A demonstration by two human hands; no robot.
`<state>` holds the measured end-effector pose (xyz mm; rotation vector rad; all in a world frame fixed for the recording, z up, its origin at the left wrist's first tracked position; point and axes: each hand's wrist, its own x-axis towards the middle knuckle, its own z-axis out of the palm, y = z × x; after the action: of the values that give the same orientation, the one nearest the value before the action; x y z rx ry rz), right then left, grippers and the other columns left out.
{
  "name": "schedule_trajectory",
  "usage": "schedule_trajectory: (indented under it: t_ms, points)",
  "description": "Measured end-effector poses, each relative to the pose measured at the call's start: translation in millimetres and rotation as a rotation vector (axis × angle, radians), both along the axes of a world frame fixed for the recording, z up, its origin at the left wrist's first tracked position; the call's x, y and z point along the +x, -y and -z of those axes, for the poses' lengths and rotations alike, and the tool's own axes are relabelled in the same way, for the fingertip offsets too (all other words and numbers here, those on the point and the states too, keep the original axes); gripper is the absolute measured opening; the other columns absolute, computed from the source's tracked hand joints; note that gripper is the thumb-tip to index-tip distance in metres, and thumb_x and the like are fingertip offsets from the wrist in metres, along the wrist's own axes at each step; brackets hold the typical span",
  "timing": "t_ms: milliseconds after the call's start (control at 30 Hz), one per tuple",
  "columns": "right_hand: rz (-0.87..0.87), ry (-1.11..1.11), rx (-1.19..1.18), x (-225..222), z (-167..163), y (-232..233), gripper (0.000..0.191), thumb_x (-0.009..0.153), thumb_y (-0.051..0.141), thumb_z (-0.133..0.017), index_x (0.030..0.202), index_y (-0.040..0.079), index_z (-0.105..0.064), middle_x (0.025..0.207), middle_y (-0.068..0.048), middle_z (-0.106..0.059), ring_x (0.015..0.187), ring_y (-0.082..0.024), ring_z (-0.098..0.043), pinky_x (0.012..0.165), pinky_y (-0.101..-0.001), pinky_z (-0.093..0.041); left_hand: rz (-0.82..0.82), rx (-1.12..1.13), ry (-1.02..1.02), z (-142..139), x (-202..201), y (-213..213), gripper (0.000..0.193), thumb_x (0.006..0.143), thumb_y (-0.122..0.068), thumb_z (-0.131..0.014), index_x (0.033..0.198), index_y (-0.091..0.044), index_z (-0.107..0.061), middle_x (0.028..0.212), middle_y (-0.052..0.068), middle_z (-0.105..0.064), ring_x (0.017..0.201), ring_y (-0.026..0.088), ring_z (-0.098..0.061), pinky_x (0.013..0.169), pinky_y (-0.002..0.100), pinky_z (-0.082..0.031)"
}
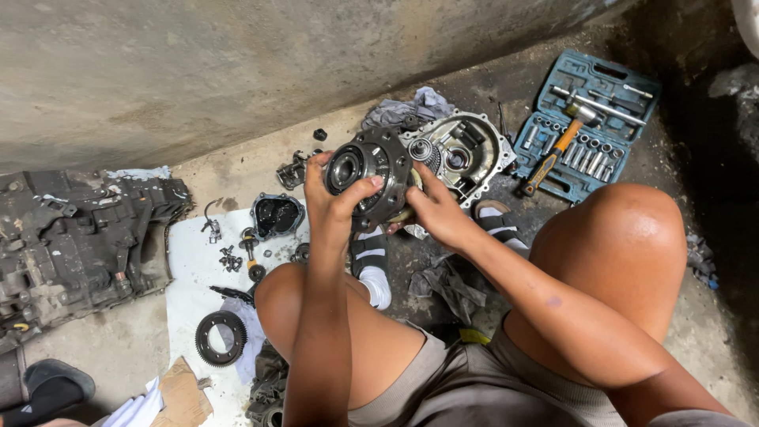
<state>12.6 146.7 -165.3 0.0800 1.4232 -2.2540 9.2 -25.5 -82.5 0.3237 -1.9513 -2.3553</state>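
knees: 2 bare knees at frame bottom, person squats over a dirty concrete floor (142, 348); both forearms run up between them
left hand (336, 202): curled around near rim of differential gear assembly (368, 178), fingers wrapped over the front face, thumb on the side; gripping, not spread
right hand (435, 209): pressed against the assembly's right/back side, fingers hidden behind it, looks closed on it
assembly position: held off the floor between both hands, above the sandalled feet; round face with central bore turned left toward the left hand, axis roughly left-right and tilted up
nearer hand: both touching; left covers the bore face, right backs the far side
sandals (370, 253): striped, directly below the held part
rag (447, 285): grey, on floor just right of the feet
ring gear (220, 338): flat on white sheet (190, 253), left of left knee, well apart from hands
small parts (231, 258): bolts and bits scattered on the sheet
black cover (277, 215): on the sheet, just left of the left hand
gearbox housing (462, 150): open, behind the assembly, near it; closest obstacle beyond
transmission case (71, 245): large, far left
socket set (589, 122): blue open case, far right, with orange-handled hammer (553, 154) lying across it
wall (237, 71): concrete, at back
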Motion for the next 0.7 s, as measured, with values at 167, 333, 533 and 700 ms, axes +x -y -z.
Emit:
schedule_trajectory:
  t_ms: [167,333,533,700]
  points:
    - [0.037,-0.073,0.015,1.8,9.7,2.7,0.044,0.109,0.017,-0.040,0.150,0.001,-0.037,0.114,-0.017,-0.065,0.082,-0.022,-0.072,0.067,-0.0377,-0.065,0.042,-0.055,-0.049,0.7,5.1,0.4,0.068,0.070,-0.012,-0.083,0.127,0.001,-0.047,0.112,0.014,-0.065,0.098,0.019,-0.067,0.088,0.030,-0.055]
    - [0.106,-0.393,0.209,8.5,6.5,7.3,0.033,0.116,0.015,-0.048,0.145,0.001,-0.043,0.124,-0.018,-0.065,0.105,-0.024,-0.066,0.083,-0.0368,-0.059,0.059,-0.093,-0.054,6.0,10.6,5.0,0.070,0.069,-0.016,-0.081,0.128,0.001,-0.050,0.113,0.012,-0.062,0.101,0.019,-0.064,0.092,0.029,-0.053]
    - [0.026,-0.073,0.001,16.7,-23.1,13.4,0.052,0.100,0.016,-0.057,0.147,0.008,-0.037,0.129,-0.005,-0.055,0.098,-0.013,-0.064,0.065,-0.0281,-0.062,0.055,0.078,-0.071,16.2,16.6,17.0,0.068,0.068,-0.016,-0.071,0.131,0.002,-0.053,0.115,0.010,-0.060,0.104,0.021,-0.063,0.097,0.029,-0.051]
    - [0.044,-0.276,0.155,29.0,-45.1,14.5,0.063,0.099,0.012,-0.068,0.154,0.007,-0.037,0.128,-0.010,-0.057,0.100,-0.009,-0.054,0.078,-0.0232,-0.050,0.074,0.221,-0.083,24.2,23.0,26.2,0.071,0.070,-0.019,-0.062,0.136,0.006,-0.053,0.119,0.016,-0.064,0.106,0.026,-0.065,0.101,0.034,-0.053]
